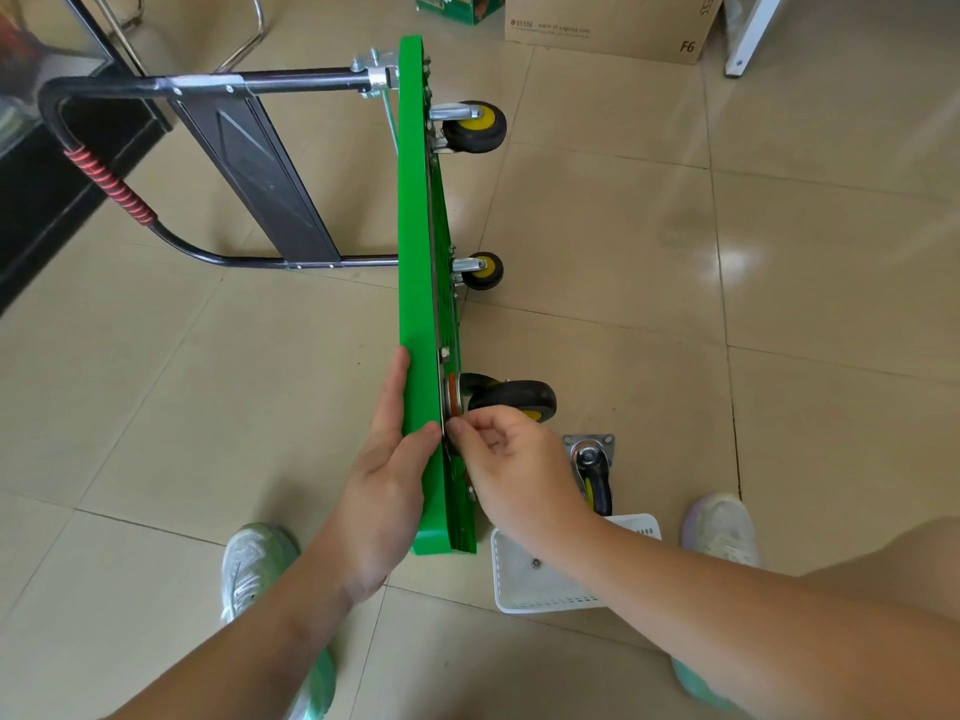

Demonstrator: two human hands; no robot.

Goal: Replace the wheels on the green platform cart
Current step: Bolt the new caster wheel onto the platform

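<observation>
Nearest you, a white basket (519, 584) sat on the floor under your right forearm, with a loose caster (592, 470) lying just beyond it. The green platform cart (415, 252) stood on its long edge, its long axis running away from you and its underside facing right. Your left hand (387, 459) lay flat against the deck side, fingers straight. Your right hand (509, 459) bunched its fingertips at the near wheel (514, 400)'s mounting plate; whether they pinched anything, I cannot tell. Farther on, the handle (119, 189) stuck out left, and a cardboard box (613, 23) stood beyond.
</observation>
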